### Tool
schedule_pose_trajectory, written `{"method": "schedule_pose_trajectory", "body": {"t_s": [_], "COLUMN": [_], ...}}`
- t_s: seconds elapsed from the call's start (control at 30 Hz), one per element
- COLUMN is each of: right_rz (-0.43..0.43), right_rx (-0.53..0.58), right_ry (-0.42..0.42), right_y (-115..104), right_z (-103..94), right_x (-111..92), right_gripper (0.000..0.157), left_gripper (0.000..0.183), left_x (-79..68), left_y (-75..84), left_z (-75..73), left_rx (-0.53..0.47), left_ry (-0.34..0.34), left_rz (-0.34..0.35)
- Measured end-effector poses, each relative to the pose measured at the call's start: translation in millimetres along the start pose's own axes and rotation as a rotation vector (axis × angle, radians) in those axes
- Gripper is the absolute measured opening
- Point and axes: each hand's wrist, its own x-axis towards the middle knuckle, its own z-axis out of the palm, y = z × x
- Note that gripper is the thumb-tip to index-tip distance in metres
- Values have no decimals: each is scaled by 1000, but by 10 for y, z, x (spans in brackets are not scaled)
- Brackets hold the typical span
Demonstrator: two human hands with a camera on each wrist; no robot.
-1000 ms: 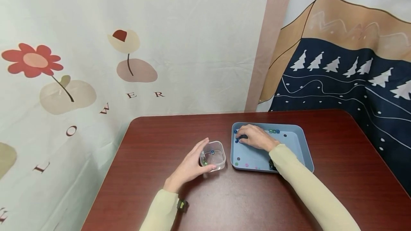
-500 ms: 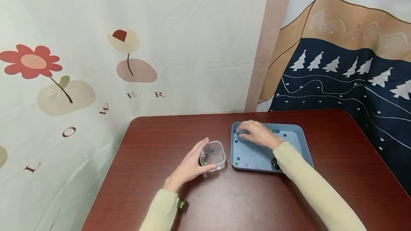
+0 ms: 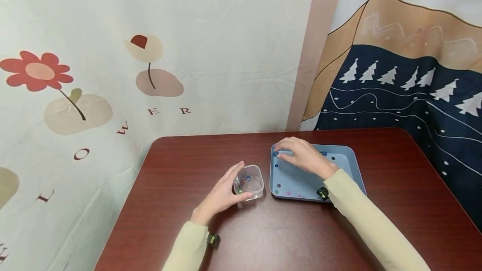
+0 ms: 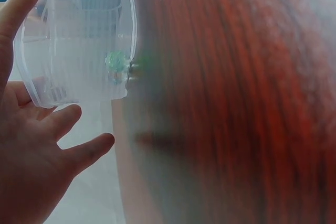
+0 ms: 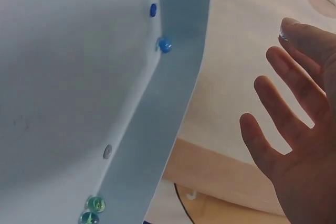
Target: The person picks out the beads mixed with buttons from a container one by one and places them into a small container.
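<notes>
My left hand point(image 3: 220, 195) holds a small clear plastic box point(image 3: 257, 184), thumb at the near side and fingers at the far side. A blue marble point(image 3: 248, 177) and green marbles point(image 4: 116, 60) lie inside it. Over the far left corner of a blue tray point(image 3: 305, 183) is my right hand point(image 3: 304, 159). Its thumb and index finger pinch a small clear bluish marble point(image 5: 283, 34), mostly hidden by the fingertips. Below, a blue marble point(image 5: 164, 44) sits against the tray wall, near a flat dark blue disc point(image 5: 153, 10).
Along the tray's far wall lie green marbles point(image 5: 95, 204), a blue marble point(image 3: 324, 154) and a flat grey disc point(image 5: 107, 151). Pink pieces point(image 3: 288, 193) and a dark disc point(image 3: 278, 185) lie near its front edge. The brown table point(image 3: 180, 179) meets a printed curtain behind.
My right hand has risen slightly from the tray's left side toward its far edge, with a marble pinched in it. The left hand and box have stayed in place.
</notes>
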Motion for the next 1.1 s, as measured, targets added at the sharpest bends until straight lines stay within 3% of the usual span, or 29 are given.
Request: {"method": "schedule_pose_trajectory", "body": {"t_s": [0.33,0.57,0.8,1.1], "right_rz": [-17,-84,-81,-136], "right_rx": [16,62,115,135], "right_ry": [68,136,142,172], "right_y": [-172,-266,-358,-481], "right_z": [64,177,282,469], "right_x": [-97,-144,-208,-227], "right_gripper": [21,21,21,22], "left_gripper": [95,93,93,93], "left_x": [6,0,-6,-5], "left_y": [-14,-15,-22,-31], "left_z": [-11,-10,-3,3], "left_rx": [52,74,74,52], "left_ry": [1,11,11,12], "left_rz": [28,40,43,43]}}
